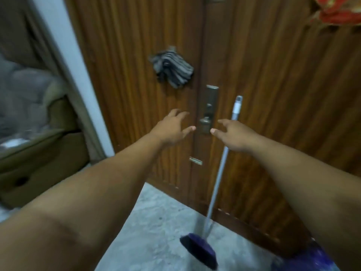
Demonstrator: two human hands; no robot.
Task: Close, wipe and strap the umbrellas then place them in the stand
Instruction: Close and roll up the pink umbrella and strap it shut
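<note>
Both my arms stretch forward toward a brown wooden door (pixel 273 94). My left hand (pixel 172 128) is open with fingers spread, just left of the metal door handle (pixel 205 123). My right hand (pixel 236 134) is open too, just right of the handle, holding nothing. A grey striped cloth (pixel 172 68) hangs on the door above the hands. No umbrella or stand shows in this view.
A broom with a silver pole (pixel 220 171) and dark blue head (pixel 199 249) leans against the door, behind my right hand. An olive sofa (pixel 39 153) stands at the left beside a white wall edge. Red fabric (pixel 338 10) hangs top right. A blue object (pixel 304 259) lies bottom right.
</note>
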